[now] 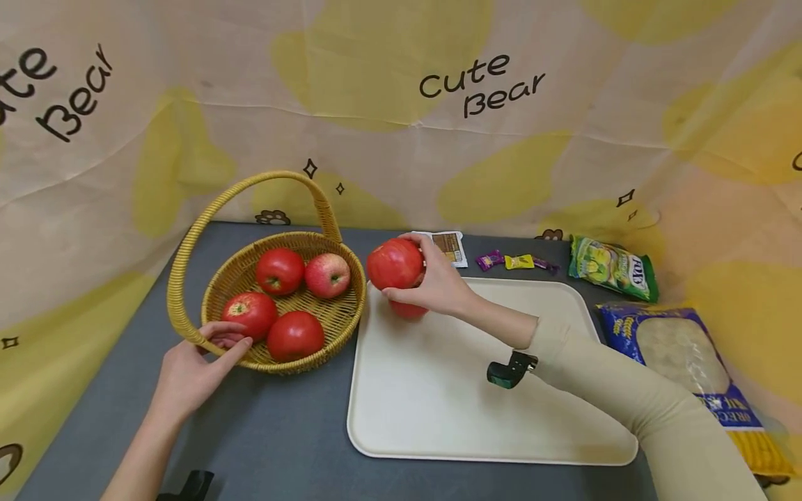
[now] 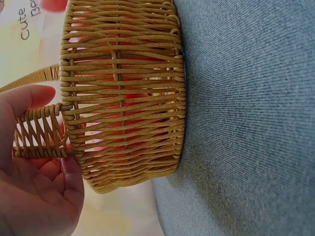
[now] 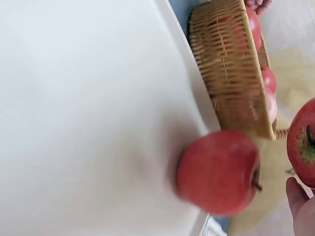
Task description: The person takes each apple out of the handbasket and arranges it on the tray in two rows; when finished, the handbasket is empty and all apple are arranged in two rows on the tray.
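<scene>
My left hand (image 1: 188,372) grips the foot of the handle of a yellow wicker basket (image 1: 341,334), thumb on one side and curled fingers on the other. Inside the basket lie several red apples (image 1: 296,335); one is paler and pinkish. Held up by my right hand (image 1: 446,282) is a red apple (image 1: 393,263), just right of the basket rim. Below it, a second red apple (image 3: 216,172) sits on the white tray (image 1: 489,403), partly hidden by the hand in the head view. The right wrist view shows only the fingertips at the held apple.
Behind the tray lie a white-and-brown packet (image 1: 450,247) and small wrapped candies (image 1: 519,261). A green snack bag (image 1: 612,270) and a blue-and-yellow pasta bag (image 1: 683,355) lie to the right. A printed cloth hangs behind the grey table (image 1: 282,431).
</scene>
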Demonstrator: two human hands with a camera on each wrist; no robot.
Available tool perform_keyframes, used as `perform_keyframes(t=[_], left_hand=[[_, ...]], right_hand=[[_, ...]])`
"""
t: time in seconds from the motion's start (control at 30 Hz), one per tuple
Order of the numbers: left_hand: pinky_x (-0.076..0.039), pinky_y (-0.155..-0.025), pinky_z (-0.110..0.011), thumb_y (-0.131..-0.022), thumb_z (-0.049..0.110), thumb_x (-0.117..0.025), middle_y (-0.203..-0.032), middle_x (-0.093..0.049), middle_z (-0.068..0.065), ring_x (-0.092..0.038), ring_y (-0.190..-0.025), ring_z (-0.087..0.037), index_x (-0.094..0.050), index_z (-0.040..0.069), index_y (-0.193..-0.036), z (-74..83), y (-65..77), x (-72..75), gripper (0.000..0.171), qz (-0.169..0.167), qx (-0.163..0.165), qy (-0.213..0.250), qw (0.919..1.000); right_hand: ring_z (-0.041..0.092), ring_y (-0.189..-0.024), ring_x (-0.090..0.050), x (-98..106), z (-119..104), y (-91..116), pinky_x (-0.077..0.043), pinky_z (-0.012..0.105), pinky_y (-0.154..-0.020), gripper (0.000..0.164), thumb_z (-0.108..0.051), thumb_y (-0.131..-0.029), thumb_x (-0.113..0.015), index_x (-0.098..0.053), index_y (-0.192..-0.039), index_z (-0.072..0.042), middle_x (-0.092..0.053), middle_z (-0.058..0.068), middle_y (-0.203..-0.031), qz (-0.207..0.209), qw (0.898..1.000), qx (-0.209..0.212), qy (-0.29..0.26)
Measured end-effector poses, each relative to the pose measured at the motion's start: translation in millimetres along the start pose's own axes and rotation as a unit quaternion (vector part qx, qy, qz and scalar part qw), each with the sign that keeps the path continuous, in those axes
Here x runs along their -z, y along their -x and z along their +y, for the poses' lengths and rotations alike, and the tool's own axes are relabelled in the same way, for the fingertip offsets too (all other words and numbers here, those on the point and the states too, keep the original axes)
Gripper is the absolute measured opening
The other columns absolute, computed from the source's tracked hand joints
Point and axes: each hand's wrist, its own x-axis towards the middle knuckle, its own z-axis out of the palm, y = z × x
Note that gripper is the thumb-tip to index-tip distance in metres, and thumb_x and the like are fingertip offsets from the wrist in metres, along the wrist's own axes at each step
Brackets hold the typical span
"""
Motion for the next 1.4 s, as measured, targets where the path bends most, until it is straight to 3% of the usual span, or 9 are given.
perform_keyframes(t=[0.13,0.3,0.53,0.7,0.9,1.1,1.4], left_hand=[[-0.037,-0.073,-0.028,-0.089,0.037,-0.070,-0.092,-0.067,-0.004,-0.053,-0.078,0.001,-0.067,0.012,-0.109,-0.9,-0.4,-0.3,0.032,0.001,0.007,0.007,1.0000],[-0.038,-0.072,-0.025,-0.089,0.035,-0.071,-0.091,-0.067,-0.002,-0.053,-0.077,0.002,-0.068,0.012,-0.109,-2.1,-0.1,0.9,0.031,0.006,0.014,0.017,0.9997],[-0.037,-0.069,-0.021,-0.089,0.035,-0.071,-0.087,-0.066,0.003,-0.052,-0.077,0.002,-0.068,0.012,-0.108,-2.8,1.5,1.5,0.030,0.014,0.017,0.016,0.9996],[-0.037,-0.069,-0.022,-0.089,0.036,-0.071,-0.087,-0.066,0.003,-0.051,-0.077,0.002,-0.068,0.012,-0.108,-1.4,0.3,-0.8,0.031,0.013,0.017,0.013,0.9997],[-0.036,-0.069,-0.024,-0.089,0.037,-0.070,-0.088,-0.066,0.002,-0.051,-0.076,0.002,-0.068,0.013,-0.109,0.6,-1.1,-3.6,0.031,0.012,0.017,0.007,0.9998],[-0.036,-0.069,-0.024,-0.089,0.036,-0.070,-0.088,-0.066,0.001,-0.051,-0.077,0.002,-0.067,0.012,-0.109,-0.4,-0.6,-3.7,0.032,0.014,0.019,0.010,0.9997],[-0.035,-0.070,-0.026,-0.089,0.038,-0.070,-0.090,-0.066,-0.002,-0.050,-0.077,0.001,-0.067,0.012,-0.109,-1.2,-1.6,-5.1,0.033,0.011,0.020,0.003,0.9997]], right_hand=[[0.023,-0.121,-0.047,26.7,13.2,15.3,-0.052,0.047,-0.086,0.089,-0.032,-0.068,-0.087,-0.036,-0.140,-0.019,-0.046,0.003,-0.133,0.029,0.999,-0.032,0.004],[0.029,-0.124,-0.043,51.5,36.7,34.9,-0.051,0.050,-0.087,0.092,-0.030,-0.069,-0.087,-0.034,-0.142,-0.017,-0.040,0.008,-0.137,0.058,0.995,-0.069,0.046],[0.035,-0.126,-0.041,69.2,73.7,60.9,-0.051,0.052,-0.086,0.092,-0.025,-0.070,-0.088,-0.034,-0.142,-0.013,-0.038,0.014,-0.139,0.049,0.991,-0.116,0.043],[0.035,-0.123,-0.044,74.1,93.4,76.7,-0.051,0.052,-0.087,0.092,-0.027,-0.068,-0.089,-0.034,-0.141,-0.009,-0.041,0.015,-0.136,0.033,0.987,-0.143,0.057],[0.036,-0.121,-0.047,76.0,101.2,84.1,-0.049,0.054,-0.090,0.092,-0.028,-0.069,-0.087,-0.034,-0.139,-0.004,-0.044,0.017,-0.134,0.020,0.985,-0.144,0.095],[0.036,-0.120,-0.045,74.0,101.5,77.5,-0.048,0.056,-0.090,0.089,-0.030,-0.068,-0.087,-0.038,-0.139,-0.009,-0.044,0.017,-0.133,0.001,0.982,-0.132,0.133],[0.036,-0.123,-0.042,67.6,99.9,66.9,-0.048,0.055,-0.090,0.092,-0.033,-0.070,-0.085,-0.035,-0.144,-0.010,-0.044,0.017,-0.136,-0.015,0.980,-0.140,0.142]])
